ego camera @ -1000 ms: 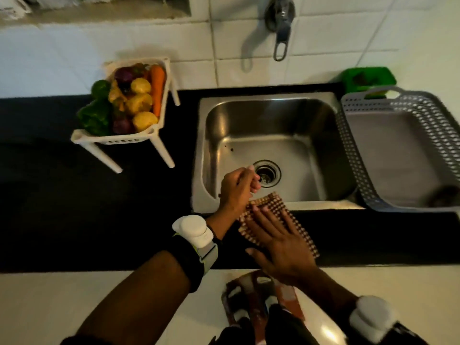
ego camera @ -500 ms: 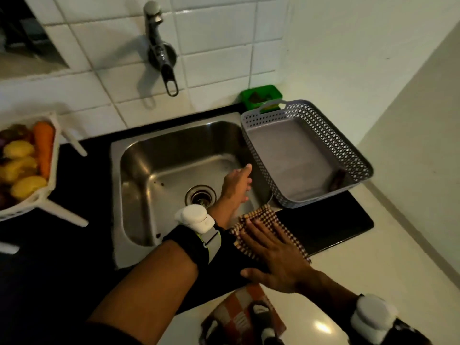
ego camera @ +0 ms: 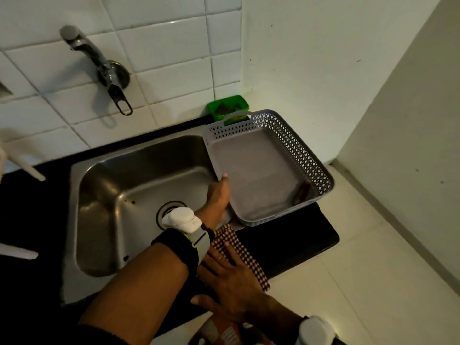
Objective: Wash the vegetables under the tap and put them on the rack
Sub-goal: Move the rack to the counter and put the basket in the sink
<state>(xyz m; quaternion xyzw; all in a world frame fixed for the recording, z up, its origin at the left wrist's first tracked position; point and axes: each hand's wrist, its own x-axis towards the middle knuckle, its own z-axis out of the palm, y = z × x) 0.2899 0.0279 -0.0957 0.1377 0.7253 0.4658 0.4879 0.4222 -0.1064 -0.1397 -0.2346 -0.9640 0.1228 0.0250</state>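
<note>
A: Legs [ego camera: 22,168] of a white plastic stand poke in at the far left edge, mid-frame. Veg not in shot, so can't say where they are.

B: Tap?

A: Chrome tap [ego camera: 99,68], upper left, on the white tiled wall, spout angled down-right over the sink [ego camera: 104,220]. Steel sink fills left-centre, set in a black counter [ego camera: 298,235]. Drain partly hidden behind the wrist device.

B: L hand?

A: Left hand [ego camera: 217,195] reaches across the sink's right side, fingers fairly straight, tips touching the near-left rim of the grey rack [ego camera: 313,168]. Can't tell if anything curls under the rim. White device on a black strap at the wrist.

B: R hand?

A: Right hand [ego camera: 234,282], lower centre, flat, fingers spread, pressing on a brown-white checked cloth [ego camera: 239,247] at the counter's front edge. Holds nothing.

B: Rack itself?

A: Centre-right, perforated walls, sits on the counter w/ its left edge overlapping the sink rim. Small dark item in its near-right corner, too dim to ID. Green tub [ego camera: 229,107] just behind it, against the wall.
</note>
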